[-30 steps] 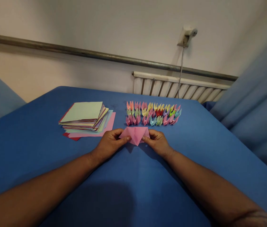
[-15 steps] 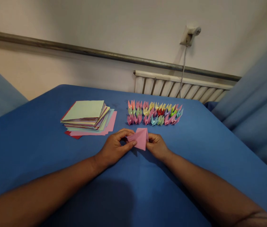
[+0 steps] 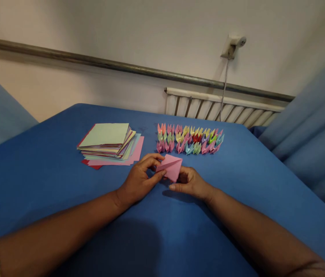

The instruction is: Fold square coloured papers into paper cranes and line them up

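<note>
A piece of pink folded paper (image 3: 171,166), now diamond-shaped with a slanting crease line, is held just above the blue table. My left hand (image 3: 143,175) pinches its left corner between thumb and fingers. At the right side of the paper is my right hand (image 3: 193,182), its thumb stretched out below the lower corner and off the paper. The right fingers are curled partly behind the sheet, so whether they touch it is hidden.
Left of centre stands a stack of coloured paper squares (image 3: 105,134). Rows of small folded paper cranes (image 3: 189,139) line the back right of the blue table (image 3: 64,184). Behind are a radiator (image 3: 199,105), a wall pipe (image 3: 116,66) and blue curtains (image 3: 318,127).
The pink paper has gone from a raised, partly opened flap to a flatter diamond. My right thumb has come away from its edge and moved down. The left hand keeps its pinch.
</note>
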Demonstrator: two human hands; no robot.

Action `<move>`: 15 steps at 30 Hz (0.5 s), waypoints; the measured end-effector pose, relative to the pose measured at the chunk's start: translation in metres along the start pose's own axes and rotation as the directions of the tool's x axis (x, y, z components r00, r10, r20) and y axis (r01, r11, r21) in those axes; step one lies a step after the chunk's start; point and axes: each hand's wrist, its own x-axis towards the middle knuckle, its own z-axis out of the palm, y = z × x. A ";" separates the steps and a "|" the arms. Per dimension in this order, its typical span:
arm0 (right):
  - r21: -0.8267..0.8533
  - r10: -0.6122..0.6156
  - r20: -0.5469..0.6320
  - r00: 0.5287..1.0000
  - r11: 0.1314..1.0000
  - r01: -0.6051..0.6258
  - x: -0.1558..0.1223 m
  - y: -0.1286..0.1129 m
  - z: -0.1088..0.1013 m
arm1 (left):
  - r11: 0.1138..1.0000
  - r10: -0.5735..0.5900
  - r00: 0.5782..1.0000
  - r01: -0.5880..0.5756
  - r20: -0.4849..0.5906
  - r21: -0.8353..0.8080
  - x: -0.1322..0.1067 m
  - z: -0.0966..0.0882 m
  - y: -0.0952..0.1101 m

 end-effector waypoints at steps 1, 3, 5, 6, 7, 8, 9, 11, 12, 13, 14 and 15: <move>0.002 -0.011 0.018 1.000 1.000 0.011 -0.001 -0.001 0.001 | 1.000 -0.003 1.000 0.003 0.002 -0.004 0.000 0.000 0.000; -0.013 -0.036 0.005 0.999 0.999 0.037 -0.001 -0.001 0.002 | 1.000 -0.016 1.000 0.016 0.022 -0.015 0.000 0.000 0.000; -0.065 -0.059 -0.061 0.996 0.996 0.055 0.001 -0.001 0.004 | 0.998 -0.046 0.998 0.048 0.050 -0.046 -0.001 0.001 0.000; -0.107 -0.076 -0.107 0.991 0.992 0.065 0.002 -0.001 0.005 | 0.994 -0.069 0.996 0.074 0.062 -0.077 -0.001 0.002 -0.001; -0.153 -0.101 -0.157 0.982 0.985 0.077 0.003 -0.001 0.006 | 0.986 -0.099 0.993 0.107 0.072 -0.126 -0.001 0.004 -0.001; -0.194 -0.129 -0.198 0.972 0.977 0.090 0.004 -0.001 0.006 | 0.970 -0.136 0.987 0.151 0.085 -0.190 -0.001 0.005 -0.002; -0.224 -0.152 -0.221 0.963 0.969 0.102 0.004 0.000 0.007 | 0.944 -0.181 0.978 0.202 0.101 -0.261 -0.001 0.007 -0.003; -0.242 -0.171 -0.231 0.958 0.964 0.114 0.005 0.002 0.007 | 0.875 -0.279 0.952 0.307 0.129 -0.373 0.000 0.009 -0.003; -0.238 -0.161 -0.228 0.960 0.965 0.106 0.005 0.003 0.006 | 0.847 -0.322 0.937 0.348 0.133 -0.401 0.001 0.009 -0.003; -0.235 -0.143 -0.223 0.964 0.968 0.089 0.005 0.004 0.006 | 0.832 -0.356 0.927 0.373 0.122 -0.410 0.002 0.009 -0.003; -0.234 -0.120 -0.218 0.969 0.970 0.068 0.004 0.005 0.006 | 0.828 -0.378 0.920 0.385 0.102 -0.407 0.003 0.009 -0.002; -0.233 -0.096 -0.211 0.973 0.971 0.045 0.004 0.005 0.005 | 0.830 -0.389 0.918 0.386 0.076 -0.402 0.004 0.008 -0.002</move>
